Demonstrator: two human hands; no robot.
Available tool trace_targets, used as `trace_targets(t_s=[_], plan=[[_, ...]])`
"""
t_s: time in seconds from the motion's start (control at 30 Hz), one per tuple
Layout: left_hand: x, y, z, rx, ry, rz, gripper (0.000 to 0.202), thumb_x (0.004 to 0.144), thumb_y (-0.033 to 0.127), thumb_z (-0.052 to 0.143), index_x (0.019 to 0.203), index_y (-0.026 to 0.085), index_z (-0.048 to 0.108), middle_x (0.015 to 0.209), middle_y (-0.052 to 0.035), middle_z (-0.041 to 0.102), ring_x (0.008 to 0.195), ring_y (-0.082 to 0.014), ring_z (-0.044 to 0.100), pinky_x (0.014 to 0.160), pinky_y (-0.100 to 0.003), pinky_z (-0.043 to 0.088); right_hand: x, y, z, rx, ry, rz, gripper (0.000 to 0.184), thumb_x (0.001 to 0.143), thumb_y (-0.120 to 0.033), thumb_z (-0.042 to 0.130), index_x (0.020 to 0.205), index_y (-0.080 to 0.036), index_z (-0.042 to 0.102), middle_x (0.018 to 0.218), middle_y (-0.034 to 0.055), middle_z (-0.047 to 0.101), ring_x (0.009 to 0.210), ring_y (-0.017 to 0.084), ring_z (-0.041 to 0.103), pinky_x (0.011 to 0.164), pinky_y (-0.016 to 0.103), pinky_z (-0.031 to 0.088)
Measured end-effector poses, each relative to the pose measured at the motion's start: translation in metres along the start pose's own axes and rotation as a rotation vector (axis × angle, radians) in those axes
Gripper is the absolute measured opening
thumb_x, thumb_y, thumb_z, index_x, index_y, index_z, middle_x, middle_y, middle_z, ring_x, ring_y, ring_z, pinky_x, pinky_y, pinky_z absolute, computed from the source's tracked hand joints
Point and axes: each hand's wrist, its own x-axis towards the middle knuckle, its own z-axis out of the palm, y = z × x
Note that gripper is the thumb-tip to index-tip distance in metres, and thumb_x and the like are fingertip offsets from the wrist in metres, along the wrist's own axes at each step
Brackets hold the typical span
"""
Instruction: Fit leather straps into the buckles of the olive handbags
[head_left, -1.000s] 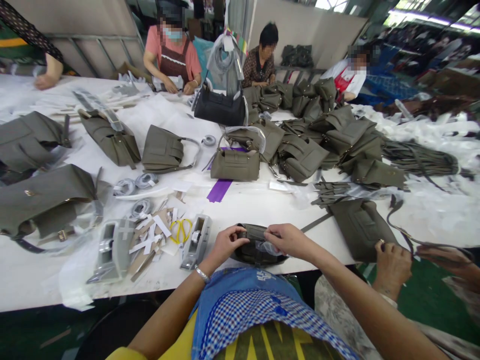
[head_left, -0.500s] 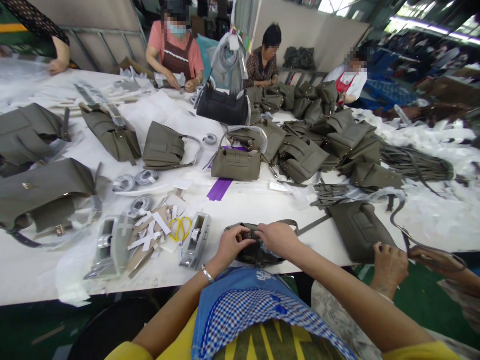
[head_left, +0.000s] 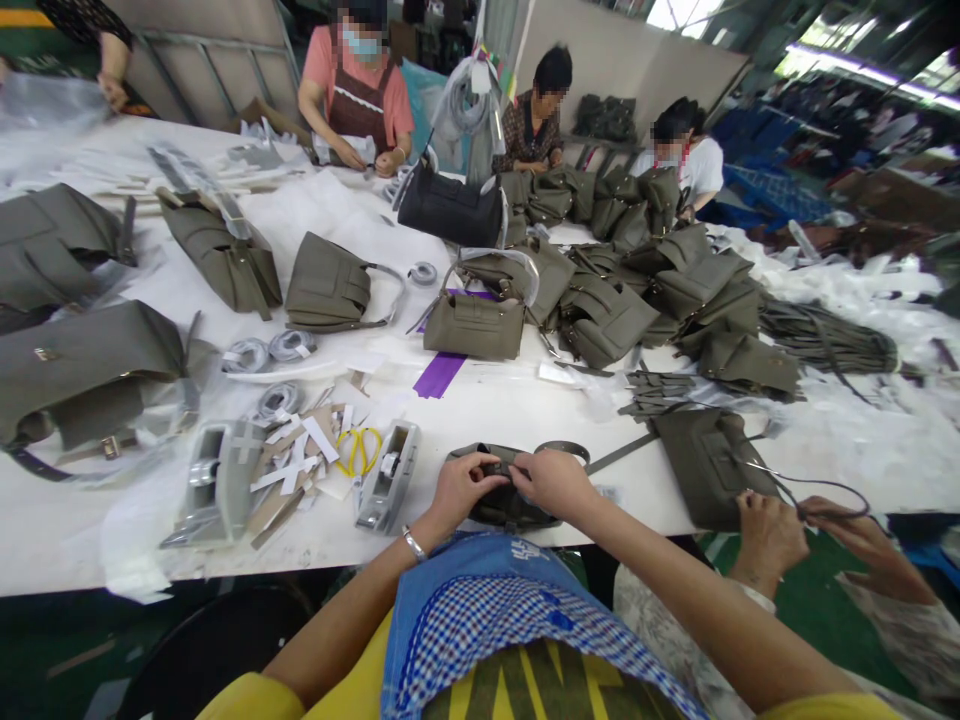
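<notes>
Together, left hand (head_left: 463, 488) and right hand (head_left: 553, 482) pinching dark bag (head_left: 504, 511), tape dispenser (head_left: 388, 476) beside it, yellow scissors (head_left: 357, 452), paper scraps (head_left: 321, 440) beyond.

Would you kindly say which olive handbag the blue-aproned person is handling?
The dark olive handbag in front of the blue checked apron; only this one has the person's left hand and right hand on it.

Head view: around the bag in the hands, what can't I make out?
- Head view: the exact grip of the left hand and right hand; their own fingers cover the contact.
- Head view: the inside of the dark bag; shadow and the hands obscure it.
- Head view: the left end of the large open bag; the picture edge cuts it off.
</notes>
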Motion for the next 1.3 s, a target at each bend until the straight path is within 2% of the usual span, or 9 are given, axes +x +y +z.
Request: trace_targets(t_s=[0.47,0.67,0.77,0.87,1.03,1.17,1.3], plan=[[-0.008,-0.002,0.008,0.052,0.109,0.030,0.026,0.077,0.031,0.070,0.100,0.020,0.067,0.076,0.0004,0.068,0.066,-0.0141,0.061,0.067,-0.025,0.048,-0.004,-0.015,0.021,0.055,0.117,0.106,0.033,0.093,-0.035,0.039,0.081,-0.019,0.066,0.073,0.0068,0.070,0.067,0.019,0.066,0.055,0.026,0.033],[-0.008,-0.005,0.013,0.028,0.064,0.055,0.029,0.077,0.020,0.068,0.106,0.020,0.065,0.086,-0.0008,0.070,0.071,-0.0138,0.064,0.071,-0.026,0.051,-0.005,-0.020,0.028,0.048,0.174,0.112,0.034,0.094,-0.035,0.037,0.083,-0.019,0.065,0.071,0.0078,0.070,0.065,0.020,0.065,0.054,0.026,0.032],[-0.007,-0.006,0.012,0.026,0.039,0.073,0.029,0.077,0.019,0.069,0.106,0.020,0.066,0.090,-0.0015,0.071,0.072,-0.0139,0.064,0.072,-0.026,0.052,0.000,-0.010,0.025,0.150,0.122,0.008,0.031,0.092,-0.034,0.042,0.083,-0.019,0.067,0.072,0.0062,0.070,0.065,0.018,0.063,0.054,0.025,0.030],[-0.005,-0.005,0.008,0.002,0.031,0.079,0.028,0.077,0.022,0.071,0.105,0.021,0.067,0.088,-0.0016,0.072,0.072,-0.0142,0.065,0.072,-0.026,0.053,0.007,0.009,0.021,0.363,0.001,-0.098,0.032,0.091,-0.034,0.043,0.077,-0.018,0.068,0.065,0.0021,0.067,0.060,0.014,0.057,0.053,0.023,0.029],[-0.005,-0.006,0.008,-0.025,-0.044,0.088,0.028,0.075,0.025,0.073,0.102,0.020,0.070,0.084,-0.0023,0.074,0.068,-0.0142,0.066,0.066,-0.024,0.053,0.015,0.031,0.020,0.574,-0.199,-0.154,0.035,0.088,-0.037,0.045,0.074,-0.017,0.069,0.055,-0.0015,0.060,0.053,0.011,0.051,0.051,0.021,0.031],[-0.006,-0.009,0.010,-0.018,-0.063,0.122,0.028,0.075,0.027,0.074,0.101,0.021,0.071,0.084,-0.0029,0.074,0.071,-0.0151,0.066,0.069,-0.025,0.053,0.022,0.031,0.013,0.483,-0.331,-0.156,0.032,0.087,-0.036,0.047,0.077,-0.017,0.071,0.055,-0.0014,0.062,0.053,0.011,0.053,0.052,0.021,0.033],[-0.005,-0.008,0.010,-0.047,-0.036,0.088,0.027,0.073,0.024,0.075,0.099,0.018,0.071,0.078,-0.0021,0.073,0.066,-0.0139,0.065,0.065,-0.024,0.052,0.029,0.025,0.003,0.220,-0.320,-0.141,0.030,0.089,-0.035,0.046,0.083,-0.020,0.072,0.068,0.0021,0.069,0.069,0.016,0.062,0.059,0.022,0.036]])
